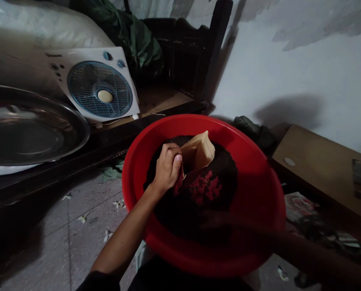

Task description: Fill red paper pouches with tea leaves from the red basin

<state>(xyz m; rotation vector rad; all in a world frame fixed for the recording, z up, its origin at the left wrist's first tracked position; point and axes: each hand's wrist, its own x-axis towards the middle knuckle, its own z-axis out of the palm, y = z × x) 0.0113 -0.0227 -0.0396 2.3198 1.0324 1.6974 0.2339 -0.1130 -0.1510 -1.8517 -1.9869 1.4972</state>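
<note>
A patched white wall [335, 72] rises behind a dim room, over a tiled floor [92, 226] strewn with small pale scraps [82, 218]. On the left, a box fan [100, 85] leans on a dark wooden ledge beside a steel basin [77, 143], a big pale sack [47, 28] and a green cloth [144, 48] behind. To the right stands a tan board [320, 161] bearing a small white disc [289, 162], a printed packet [300, 206] below it. A red tub [259, 178] fills the middle, crowding the space between ledge and board. The fan's upper corner carries a small dark mark, too small to read; the packet's print is illegible too. Inside the tub, a cream-lined bag [204, 150] stands mouth upward in loose dark stuff [177, 210], near a red flower-like patch [205, 186]. The left hand [167, 167] pinches the bag's rim, fingers curled, thumb pressed against it. The right hand [213, 220] is low over the dark stuff, in deep shadow; whether its fingers are spread or closed cannot be told.
</note>
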